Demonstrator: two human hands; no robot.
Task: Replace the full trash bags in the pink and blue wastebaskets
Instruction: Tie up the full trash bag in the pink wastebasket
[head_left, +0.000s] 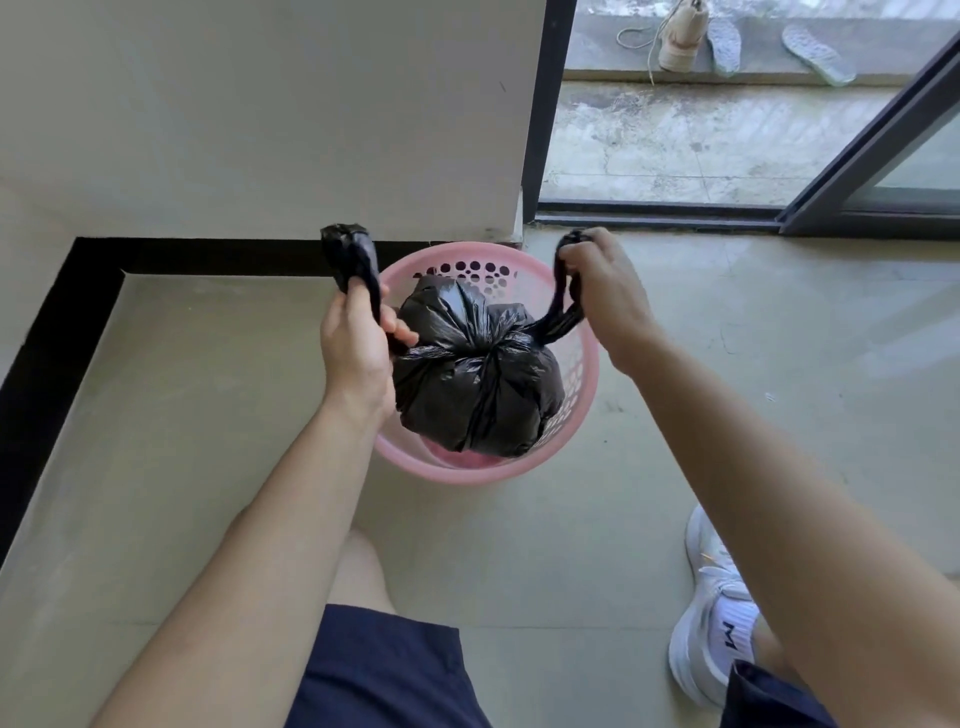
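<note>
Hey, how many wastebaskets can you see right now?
1. The pink wastebasket stands on the floor by the wall corner, under the black trash bag whose ends the left hand and right hand grip. No blue one is in view.

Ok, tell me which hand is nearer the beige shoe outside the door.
Right. The right hand sits below and slightly left of the beige shoe; the left hand is farther off, down-left.

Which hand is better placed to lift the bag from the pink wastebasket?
Right, probably: the right hand grips a tail stretched to the gathered top of the black trash bag. The left hand holds a tail whose end stands loose.
</note>
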